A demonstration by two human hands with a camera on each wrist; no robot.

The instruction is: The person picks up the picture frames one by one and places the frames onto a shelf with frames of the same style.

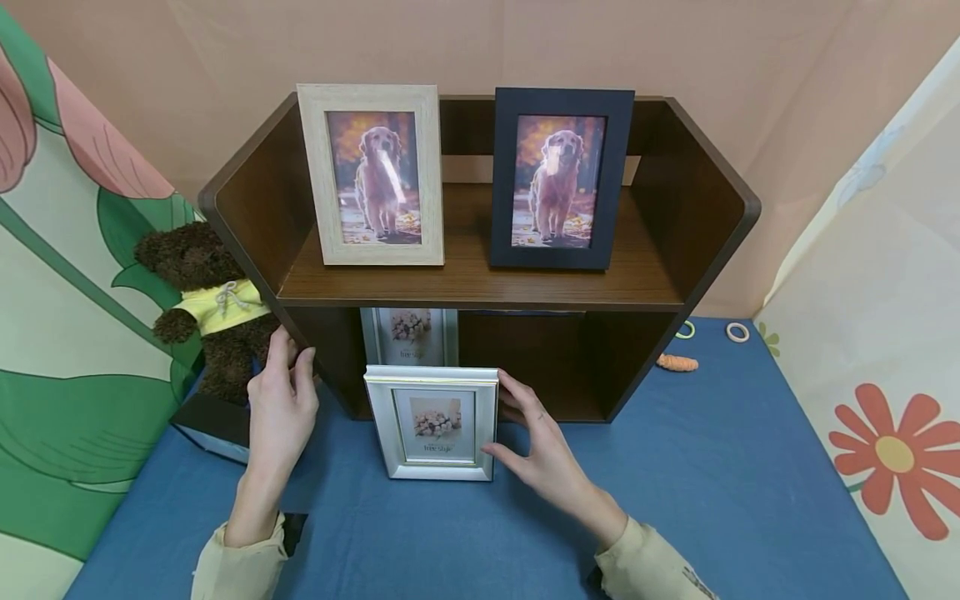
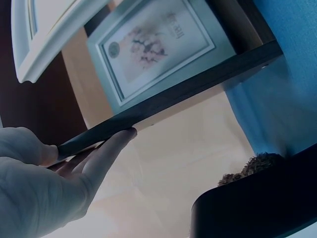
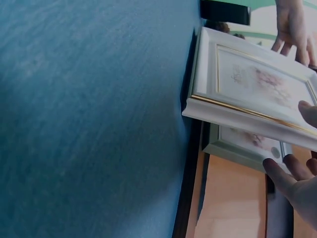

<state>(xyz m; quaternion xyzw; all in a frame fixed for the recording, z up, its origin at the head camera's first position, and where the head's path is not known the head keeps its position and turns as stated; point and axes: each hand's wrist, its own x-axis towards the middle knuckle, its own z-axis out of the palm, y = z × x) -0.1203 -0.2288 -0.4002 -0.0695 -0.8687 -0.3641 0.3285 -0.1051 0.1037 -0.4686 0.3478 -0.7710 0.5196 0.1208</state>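
My right hand [image 1: 547, 454] holds a white picture frame [image 1: 378, 433] by its right side, thumb at the front and fingers behind. The frame leans in front of the lower opening of a dark brown wooden shelf [image 1: 480, 287]. In the left wrist view, my left hand [image 2: 54, 183] grips the edge of the shelf's left side panel [image 2: 173, 101], fingers along its outer face. Inside the lower compartment stands a grey-green picture frame [image 1: 412, 337], partly hidden by the white one. On the upper level are a cream picture frame [image 1: 311, 175] and a black picture frame [image 1: 622, 183], both with dog photos.
Left of the shelf, a brown teddy bear [image 1: 225, 304] in a yellow top sits on a dark box [image 1: 213, 421]. Rings [image 1: 737, 332] and a small orange object [image 1: 677, 363] lie to the right on the blue cloth [image 1: 712, 500]. Patterned panels flank both sides.
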